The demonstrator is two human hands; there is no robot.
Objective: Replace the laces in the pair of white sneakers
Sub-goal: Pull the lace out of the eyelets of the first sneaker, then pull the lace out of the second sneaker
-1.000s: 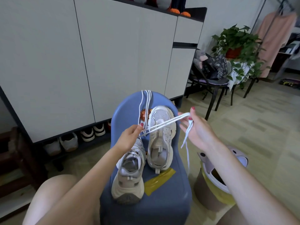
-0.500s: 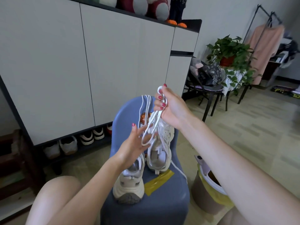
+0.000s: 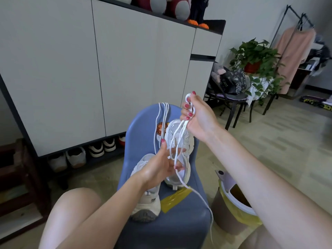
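Left hand (image 3: 162,166), fingers loosely spread, hides the near sneaker's (image 3: 146,200) laces; right hand (image 3: 198,116) grips the coiled lace (image 3: 177,141), hanging vertically.

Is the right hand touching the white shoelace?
Touching. The head view shows the right hand with fingers curled round the bunched white shoelace, a loop poking out on top.
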